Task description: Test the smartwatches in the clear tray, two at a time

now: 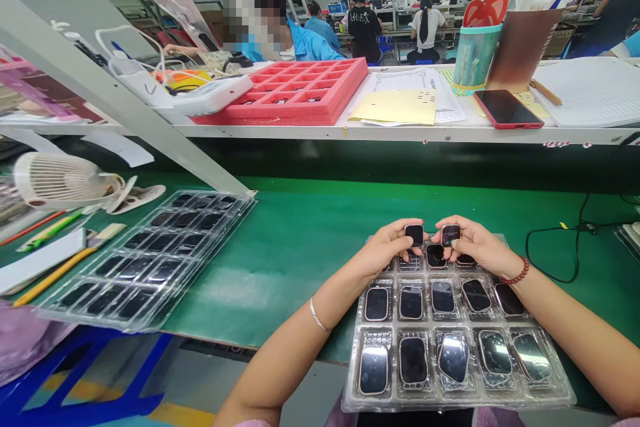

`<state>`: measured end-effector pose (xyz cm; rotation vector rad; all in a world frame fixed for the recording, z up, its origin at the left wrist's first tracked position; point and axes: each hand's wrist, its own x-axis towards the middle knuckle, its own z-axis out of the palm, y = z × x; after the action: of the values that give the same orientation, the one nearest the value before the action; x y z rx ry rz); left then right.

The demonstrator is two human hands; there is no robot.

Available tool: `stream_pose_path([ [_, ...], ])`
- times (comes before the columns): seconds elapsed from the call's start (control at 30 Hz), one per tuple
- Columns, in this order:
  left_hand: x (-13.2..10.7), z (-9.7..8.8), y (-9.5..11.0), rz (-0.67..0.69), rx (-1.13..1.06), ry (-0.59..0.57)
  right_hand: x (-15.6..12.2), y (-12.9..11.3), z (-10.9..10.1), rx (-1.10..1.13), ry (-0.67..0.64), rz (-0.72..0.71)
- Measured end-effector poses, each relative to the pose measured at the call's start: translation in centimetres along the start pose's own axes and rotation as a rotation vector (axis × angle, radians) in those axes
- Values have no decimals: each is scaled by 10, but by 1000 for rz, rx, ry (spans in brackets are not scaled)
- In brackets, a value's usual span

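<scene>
Between the thumb and fingers of my left hand (pixel 393 245) is a smartwatch body (pixel 415 235), its dark screen facing me. A second smartwatch body (pixel 450 235) is pinched in my right hand (pixel 469 240), a short way to the right of the first. Both hands are over the far row of a clear plastic tray (pixel 393 403). Several dark-screened watch bodies lie in its pockets, some straight and some tilted, such as the watch body (pixel 413 359) in the near row. My hands partly cover the far pockets.
Another clear tray (pixel 165 320) with dark-screened pieces lies to the left on the green table (pixel 285 260). Beside it are a white fan (pixel 65 180) and a brush (pixel 70 273). A shelf behind holds a red foam tray (pixel 345 97) and a phone (pixel 507 109). A black cable (pixel 550 267) runs at right.
</scene>
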<state>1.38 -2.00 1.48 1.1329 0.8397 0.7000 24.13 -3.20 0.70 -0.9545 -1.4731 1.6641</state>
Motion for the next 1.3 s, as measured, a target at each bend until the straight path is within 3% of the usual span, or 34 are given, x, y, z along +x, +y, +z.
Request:
stream_pose_path([
  [1.3,0,-1,-1,6,-23,-4,0,2,0,-5,2,-21],
])
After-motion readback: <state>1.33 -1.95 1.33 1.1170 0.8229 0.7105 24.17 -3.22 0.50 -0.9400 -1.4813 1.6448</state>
